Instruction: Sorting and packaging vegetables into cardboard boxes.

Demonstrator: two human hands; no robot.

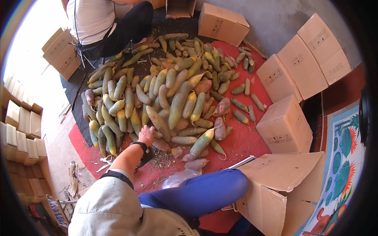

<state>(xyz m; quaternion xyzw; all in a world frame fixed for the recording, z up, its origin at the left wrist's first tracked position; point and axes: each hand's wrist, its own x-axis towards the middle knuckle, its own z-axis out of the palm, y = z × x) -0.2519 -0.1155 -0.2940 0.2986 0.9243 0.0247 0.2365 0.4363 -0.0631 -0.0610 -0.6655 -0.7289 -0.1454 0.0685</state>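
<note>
A heap of long green radishes (pixel 178 103) with yellowish ends lies on dark and red sheets before me, some of the roots reddish. My left hand (pixel 146 135) reaches over the near edge of the heap, touching or just above a radish; its fingers are partly hidden, so a hold on anything is not plain. A black band circles the wrist. My right hand is out of view. A thick green radish (pixel 202 142) with a yellow end lies nearest my blue-trousered knee, beside reddish roots (pixel 197 164) and a clear plastic bag (pixel 180 178).
An open cardboard box (pixel 265 188) stands beside my knee. Closed cartons (pixel 285 126) line the right side. Another person (pixel 91 23) sits at the upper left, near an open carton (pixel 62 54). Many cartons (pixel 22 118) are stacked at the far left.
</note>
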